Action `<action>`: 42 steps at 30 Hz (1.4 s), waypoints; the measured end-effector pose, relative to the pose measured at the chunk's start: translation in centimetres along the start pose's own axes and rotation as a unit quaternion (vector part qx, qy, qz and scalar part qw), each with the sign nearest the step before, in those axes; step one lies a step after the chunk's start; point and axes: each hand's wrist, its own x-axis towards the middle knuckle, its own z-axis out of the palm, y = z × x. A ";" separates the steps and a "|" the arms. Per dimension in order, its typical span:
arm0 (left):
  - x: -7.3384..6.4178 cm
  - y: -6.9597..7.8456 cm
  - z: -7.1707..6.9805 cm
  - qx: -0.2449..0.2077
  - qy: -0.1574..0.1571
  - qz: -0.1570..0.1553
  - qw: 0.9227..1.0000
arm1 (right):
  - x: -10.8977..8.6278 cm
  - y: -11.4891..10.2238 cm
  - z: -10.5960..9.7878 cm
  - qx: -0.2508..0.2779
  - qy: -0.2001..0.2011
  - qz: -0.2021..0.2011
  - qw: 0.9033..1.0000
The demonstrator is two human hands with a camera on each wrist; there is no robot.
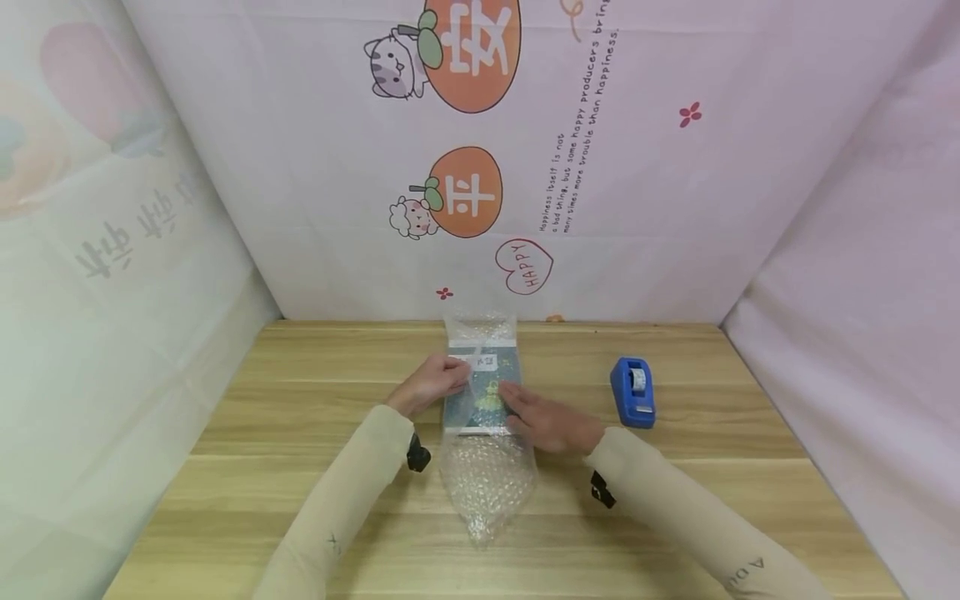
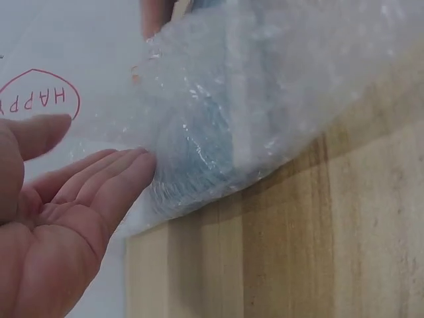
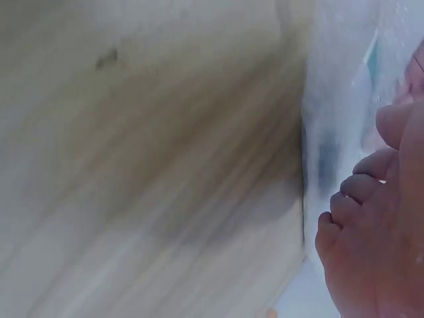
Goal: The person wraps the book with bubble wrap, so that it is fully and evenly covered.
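Note:
A flat blue-green book (image 1: 486, 408) with yellow print and a white label lies in clear bubble wrap (image 1: 487, 483) on the wooden table. The wrap extends past it at both ends, narrowing to a point at the near end. My left hand (image 1: 433, 382) is at the book's left side; in the left wrist view its fingers (image 2: 122, 175) are nearly straight and touch the wrap, the thumb held apart. My right hand (image 1: 551, 421) rests on the book's right side, its fingers (image 3: 361, 189) lying against the wrapped edge.
A blue tape dispenser (image 1: 633, 393) with a roll of tape stands to the right on the wooden table (image 1: 337, 350). A printed white cloth (image 1: 622, 275) hangs behind the table, with pale cloth along both sides.

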 end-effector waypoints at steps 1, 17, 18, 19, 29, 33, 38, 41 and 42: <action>0.0 0.1 0.1 0.007 0.001 -0.002 1.000 | -0.2 0.1 -0.3 0.004 0.003 -0.001 1.000; 0.0 1.2 1.4 0.511 -0.011 0.179 0.841 | -1.3 0.6 -4.7 -0.016 0.026 0.018 0.999; 0.1 1.1 1.4 0.531 -0.017 0.190 0.826 | -1.1 0.5 -4.6 -0.023 0.029 0.018 0.999; 0.1 1.1 1.4 0.545 -0.022 0.198 0.814 | -0.9 0.4 -4.6 -0.028 0.035 0.013 0.999; 0.4 0.3 1.5 0.587 -0.032 0.246 0.771 | 2.2 0.1 -2.7 -0.121 0.030 0.000 0.992; 0.4 0.3 1.5 0.585 -0.034 0.241 0.774 | 3.0 0.5 -2.0 -0.136 0.013 0.004 0.991; 0.5 0.2 1.4 0.574 -0.034 0.236 0.783 | 3.3 0.7 -1.4 -0.133 0.007 0.016 0.991; 0.5 0.2 1.2 0.560 -0.038 0.227 0.795 | 3.3 0.7 -1.3 -0.132 0.007 0.019 0.991; 0.5 0.2 1.1 0.556 -0.039 0.225 0.799 | 3.3 0.7 -1.3 -0.133 0.007 0.020 0.991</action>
